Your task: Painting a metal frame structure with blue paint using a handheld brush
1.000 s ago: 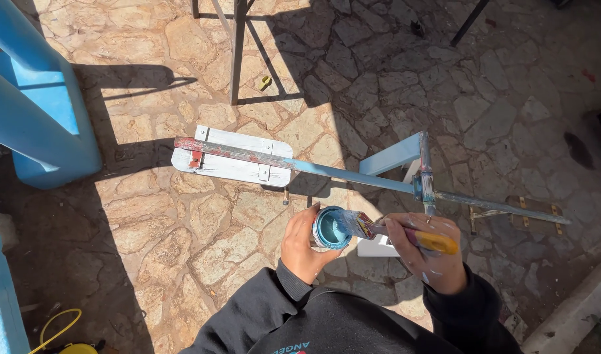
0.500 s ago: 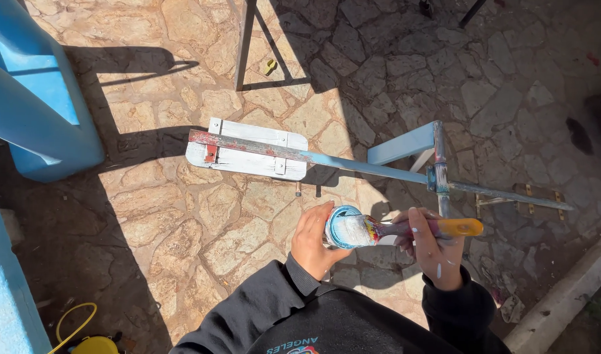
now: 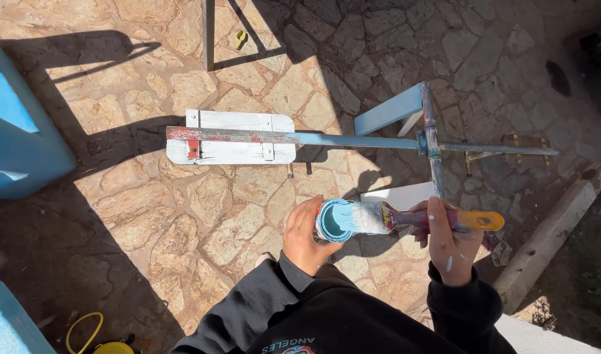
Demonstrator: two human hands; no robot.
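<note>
While the left hand [image 3: 305,235] wraps its fingers around a small round paint can [image 3: 333,221] of light blue paint, gripping its side from the left, the right hand [image 3: 448,244] closes its fingers around the handle of a paintbrush [image 3: 412,218]. The brush lies nearly level, its yellow handle end pointing right and its blue-white bristles resting across the open mouth of the can. Both hands are held just above the stone paving [image 3: 202,216], in front of the person's dark sleeves.

Beyond the hands stands a metal frame [image 3: 353,139], a long thin bar running left to right, partly painted light blue and rusty red at its left end. 1 white wooden board [image 3: 238,137] is clamped under that left end by 2 straps. A second bar crosses it upright near the right, with a blue-painted board slanting beside it. At far left sits a large blue painted object [image 3: 19,131]. A yellow cord [image 3: 84,331] lies at lower left.
</note>
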